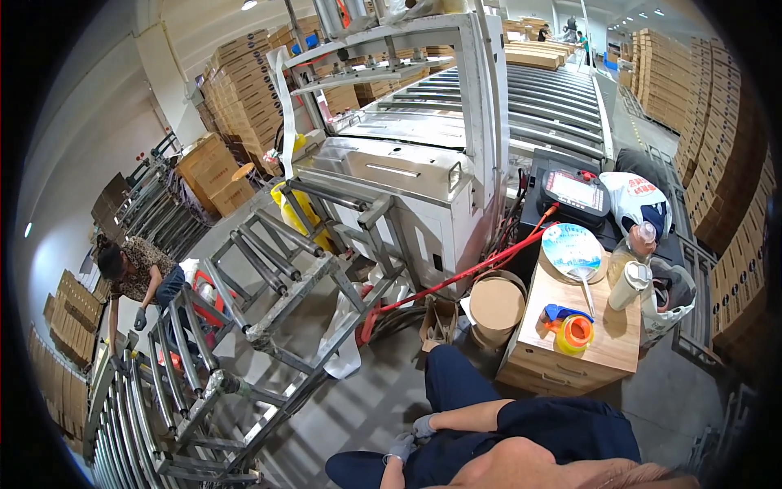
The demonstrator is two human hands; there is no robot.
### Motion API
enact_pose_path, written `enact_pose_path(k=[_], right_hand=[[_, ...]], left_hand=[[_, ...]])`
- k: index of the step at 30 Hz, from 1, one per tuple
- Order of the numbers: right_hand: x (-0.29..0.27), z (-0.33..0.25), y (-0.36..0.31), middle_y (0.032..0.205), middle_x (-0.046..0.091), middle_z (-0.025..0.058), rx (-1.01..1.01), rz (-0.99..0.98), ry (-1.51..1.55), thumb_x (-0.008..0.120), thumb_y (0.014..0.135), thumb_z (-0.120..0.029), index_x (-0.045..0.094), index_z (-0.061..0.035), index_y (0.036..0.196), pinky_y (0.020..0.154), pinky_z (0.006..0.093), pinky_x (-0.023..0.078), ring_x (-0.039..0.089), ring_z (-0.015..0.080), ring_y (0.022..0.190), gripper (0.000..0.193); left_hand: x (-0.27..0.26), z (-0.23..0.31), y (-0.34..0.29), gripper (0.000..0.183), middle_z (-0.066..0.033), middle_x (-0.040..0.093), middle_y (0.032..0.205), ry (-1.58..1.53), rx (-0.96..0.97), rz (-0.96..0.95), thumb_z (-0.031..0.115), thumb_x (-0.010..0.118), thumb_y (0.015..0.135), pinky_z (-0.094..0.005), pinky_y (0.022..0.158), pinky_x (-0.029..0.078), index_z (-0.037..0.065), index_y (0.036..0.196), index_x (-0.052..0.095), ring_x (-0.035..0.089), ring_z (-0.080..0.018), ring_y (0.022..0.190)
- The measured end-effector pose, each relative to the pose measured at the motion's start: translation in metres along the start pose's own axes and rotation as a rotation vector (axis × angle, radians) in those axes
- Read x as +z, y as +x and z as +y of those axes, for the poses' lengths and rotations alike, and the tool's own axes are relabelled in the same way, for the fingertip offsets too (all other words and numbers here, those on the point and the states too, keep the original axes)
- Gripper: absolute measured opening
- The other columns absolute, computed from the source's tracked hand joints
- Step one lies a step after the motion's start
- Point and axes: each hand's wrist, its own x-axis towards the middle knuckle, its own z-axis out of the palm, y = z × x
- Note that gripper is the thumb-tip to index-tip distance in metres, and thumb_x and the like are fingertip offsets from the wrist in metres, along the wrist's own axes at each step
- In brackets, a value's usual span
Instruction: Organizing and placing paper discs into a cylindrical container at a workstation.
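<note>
My left hand and my right hand, both in grey gloves, lie close together over my lap between my dark-trousered knees. Their fingers are too small and too hidden to make out, and I see no object between them. To the right of my knees stands a small wooden drawer cabinet. On its top are a round blue-and-white hand fan, an orange-and-yellow round container with a blue piece beside it, a pale tumbler and a clear bottle.
A brown round drum and a red bar are ahead of me. Metal roller frames fill the left, where another person bends over rollers. A white machine, a roller conveyor and stacked cartons stand beyond.
</note>
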Motion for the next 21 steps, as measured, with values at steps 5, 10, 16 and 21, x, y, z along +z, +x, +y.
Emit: enact_pose_path(k=[5, 10, 16, 21], right_hand=[[0.005, 0.013, 0.007, 0.081, 0.058, 0.0146, -0.056, -0.007, -0.103, 0.046, 0.068, -0.025, 0.059, -0.0039, 0.083, 0.066, 0.0369, 0.041, 0.054, 0.0284, 0.073, 0.029], [-0.005, -0.002, -0.003, 0.081, 0.058, 0.0139, -0.014, -0.011, -0.056, 0.045, 0.068, -0.024, 0.058, -0.0039, 0.084, 0.065, 0.0367, 0.041, 0.054, 0.0279, 0.073, 0.028], [-0.013, -0.01, -0.013, 0.083, 0.058, 0.0135, -0.014, 0.008, -0.04, 0.045, 0.067, -0.024, 0.059, -0.0041, 0.083, 0.066, 0.0369, 0.041, 0.054, 0.0282, 0.074, 0.029], [-0.002, 0.001, -0.004, 0.084, 0.058, 0.0139, 0.024, 0.033, -0.038, 0.045, 0.066, -0.024, 0.059, -0.0033, 0.083, 0.067, 0.0375, 0.041, 0.054, 0.0289, 0.076, 0.031]], left_hand=[[0.007, 0.029, -0.017, 0.029, -0.0062, 0.054, 0.068, 0.081, -0.014, -0.077, 0.015, 0.05, 0.074, -0.0237, 0.046, 0.042, 0.002, 0.099, 0.05, 0.049, -0.0129, 0.05], [0.001, 0.024, -0.014, 0.029, -0.006, 0.054, 0.068, 0.022, -0.019, -0.056, 0.015, 0.051, 0.074, -0.0238, 0.045, 0.041, 0.002, 0.1, 0.05, 0.049, -0.0127, 0.05], [0.0, 0.023, -0.014, 0.029, -0.0057, 0.053, 0.066, 0.142, 0.068, -0.103, 0.014, 0.051, 0.074, -0.0236, 0.045, 0.041, 0.002, 0.1, 0.05, 0.048, -0.012, 0.05], [0.007, 0.03, -0.018, 0.03, -0.0056, 0.053, 0.066, -0.059, -0.032, -0.033, 0.013, 0.051, 0.074, -0.0237, 0.045, 0.042, 0.002, 0.102, 0.049, 0.048, -0.0119, 0.049]])
